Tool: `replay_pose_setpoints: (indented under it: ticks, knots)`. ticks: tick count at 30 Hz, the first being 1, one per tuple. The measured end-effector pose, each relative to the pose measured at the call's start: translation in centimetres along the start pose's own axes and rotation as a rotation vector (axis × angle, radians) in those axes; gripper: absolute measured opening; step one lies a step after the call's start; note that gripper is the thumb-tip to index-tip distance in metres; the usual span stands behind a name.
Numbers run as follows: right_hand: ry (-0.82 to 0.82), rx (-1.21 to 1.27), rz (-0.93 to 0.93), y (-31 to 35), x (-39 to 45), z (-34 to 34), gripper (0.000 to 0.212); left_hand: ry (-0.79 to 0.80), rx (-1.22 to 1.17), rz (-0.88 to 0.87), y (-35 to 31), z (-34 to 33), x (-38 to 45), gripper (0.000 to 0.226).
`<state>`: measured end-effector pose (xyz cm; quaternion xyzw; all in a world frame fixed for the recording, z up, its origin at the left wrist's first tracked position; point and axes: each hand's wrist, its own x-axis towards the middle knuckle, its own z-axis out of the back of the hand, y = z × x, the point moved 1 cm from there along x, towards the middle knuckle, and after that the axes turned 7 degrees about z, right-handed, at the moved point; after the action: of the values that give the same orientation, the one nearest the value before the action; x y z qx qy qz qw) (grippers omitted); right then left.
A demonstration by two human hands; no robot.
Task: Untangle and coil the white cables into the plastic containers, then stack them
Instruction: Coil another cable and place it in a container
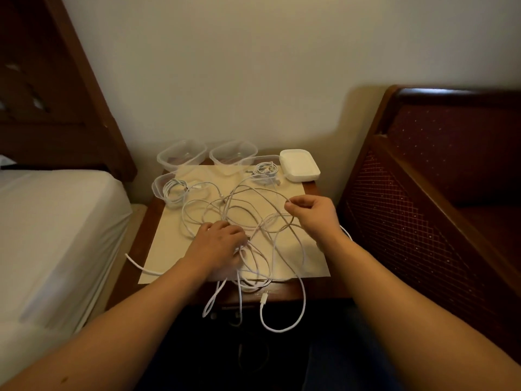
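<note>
Fingers of the right hand point(308, 214) pinch one strand of the white cables point(248, 221) and lift it off the pile, thumb and forefinger closed on it at the hand's left edge. The left hand point(218, 244) lies over the near-left part of the tangle with its fingers curled down into the strands — whether it grips one or only pins them I cannot tell.

From the head view, the tangle sprawls across the cream mat point(284, 249) on the bedside table point(135, 249), with loops and a connector end point(264, 297) hanging over the near edge. It has no single long axis; the lifted strand runs roughly left to right, from the pile toward the right hand. Two plastic containers point(181, 155) at the back look empty; one at the left point(160, 186) and one at the right rear point(265, 172) hold coiled cable. A white lid stack point(300, 165) sits beside them.

The step in hand looks like separating one cable — next comes tracing it to a free end and drawing it out without tightening the knot.
</note>
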<state>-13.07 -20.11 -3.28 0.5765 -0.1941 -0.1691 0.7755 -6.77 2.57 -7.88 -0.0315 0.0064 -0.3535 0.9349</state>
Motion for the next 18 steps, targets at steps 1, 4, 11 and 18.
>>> replay_pose_setpoints:
  ticks: [1,4,11,18]
  knots:
    - [-0.022,0.067,-0.003,0.7,0.2,0.1,0.016,-0.001,0.01,0.008,0.2,0.1,-0.2,0.03]
    - [-0.162,0.264,0.051,3.3,0.6,0.8,0.011,0.072,0.041,0.071,0.5,0.8,-0.4,0.032]
    - [-0.05,0.144,0.2,9.6,0.2,1.7,0.008,0.14,-0.499,0.385,2.0,2.5,-0.9,0.038]
    - [0.154,0.123,0.281,14.4,-1.1,0.3,0.008,-0.349,-0.766,0.317,-2.2,9.3,0.1,0.067]
